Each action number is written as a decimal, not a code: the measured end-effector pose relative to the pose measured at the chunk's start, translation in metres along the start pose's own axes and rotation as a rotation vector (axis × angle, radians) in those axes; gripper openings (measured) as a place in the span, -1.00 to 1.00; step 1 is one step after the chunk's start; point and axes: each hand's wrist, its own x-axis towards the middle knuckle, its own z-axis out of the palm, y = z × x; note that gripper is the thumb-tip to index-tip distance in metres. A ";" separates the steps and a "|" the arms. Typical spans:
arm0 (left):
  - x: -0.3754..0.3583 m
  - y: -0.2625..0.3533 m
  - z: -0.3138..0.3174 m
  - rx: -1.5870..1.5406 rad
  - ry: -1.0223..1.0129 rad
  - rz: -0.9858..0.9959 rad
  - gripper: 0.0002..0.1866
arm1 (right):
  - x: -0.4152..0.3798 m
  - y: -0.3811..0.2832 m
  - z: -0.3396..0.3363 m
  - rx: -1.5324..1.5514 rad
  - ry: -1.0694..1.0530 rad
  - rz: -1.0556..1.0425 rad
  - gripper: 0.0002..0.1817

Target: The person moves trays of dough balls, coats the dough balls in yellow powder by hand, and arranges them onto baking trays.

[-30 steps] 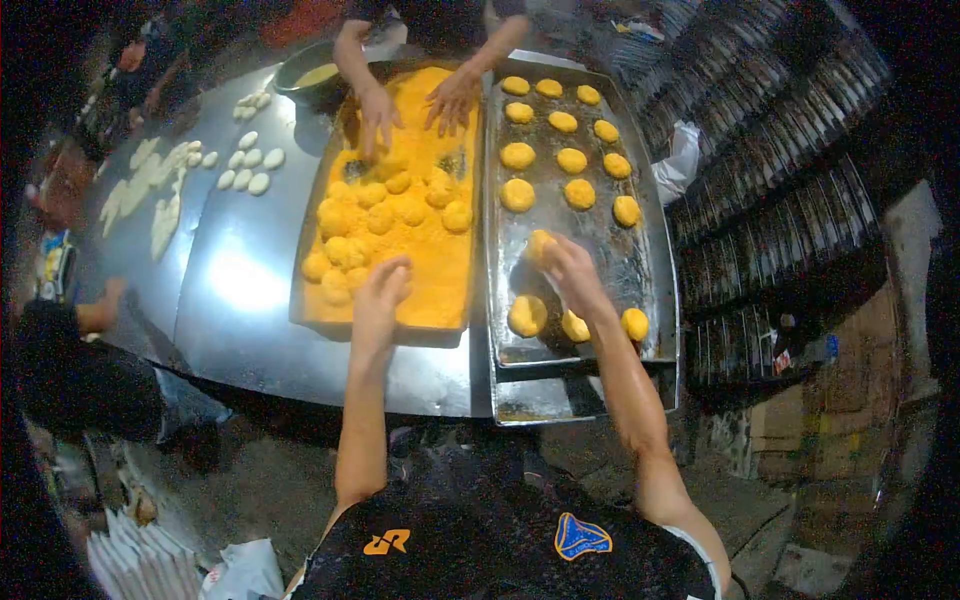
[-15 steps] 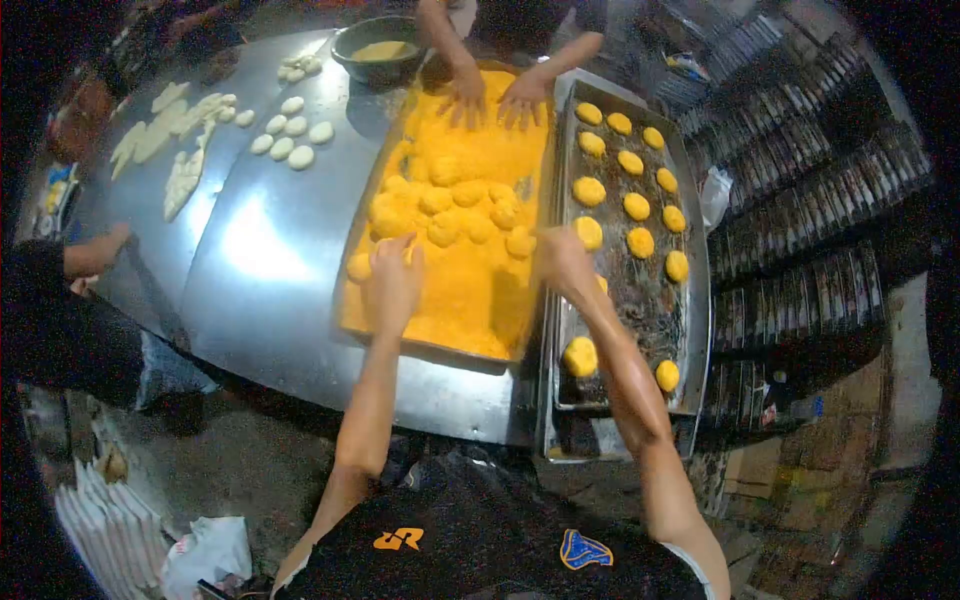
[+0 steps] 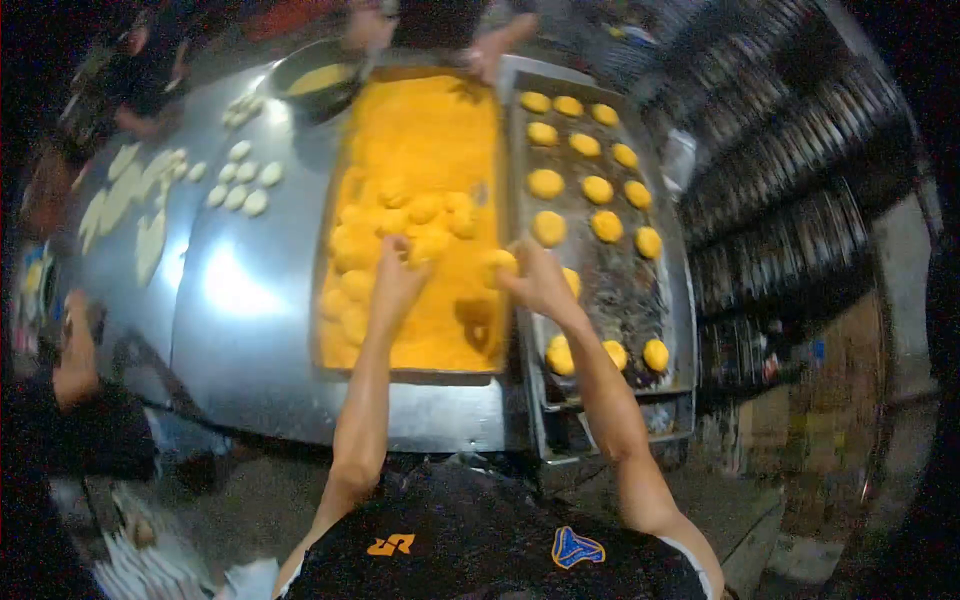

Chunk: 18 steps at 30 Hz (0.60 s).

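Observation:
Yellow-orange crumbs fill a shallow tray [image 3: 408, 377] in front of me, with several coated dough balls [image 3: 354, 284] grouped in its middle and left part. My left hand [image 3: 402, 282] is over these, its thumb and fingers closed about a coated ball [image 3: 430, 245], though blur softens the grip. At the tray's right edge, my right hand [image 3: 540, 280] pinches another coated dough ball [image 3: 498, 268]. Beside it stands a dark baking tray [image 3: 625, 300] bearing spaced rows of flattened yellow dough balls [image 3: 605, 226]; my right forearm covers part of its lower left.
Plain white dough balls [image 3: 245, 173] and pale dough strips [image 3: 150, 225] lie on the metal table [image 3: 260, 375]. A bowl [image 3: 315, 82] of yellow matter sits at the back. Other people's hands [image 3: 495, 48] [image 3: 75, 350] are at the far and left edges. Stacked trays [image 3: 790, 200] stand at right.
The person opposite has drawn their hands out of the crumbs. Dough balls have shifted toward the tray's left side. A ball now shows in my right hand. The whole view has swung and blurred.

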 end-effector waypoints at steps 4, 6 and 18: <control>-0.004 0.026 0.071 -0.352 -0.139 0.220 -0.43 | -0.070 0.064 -0.107 0.171 0.255 0.193 -0.53; -0.029 0.097 0.106 -0.473 -0.368 0.233 -0.41 | -0.092 0.148 -0.137 0.002 0.376 0.290 -0.51; -0.058 0.120 0.206 0.559 -0.373 0.670 -0.58 | -0.114 0.109 -0.145 -0.240 0.054 -0.011 -0.70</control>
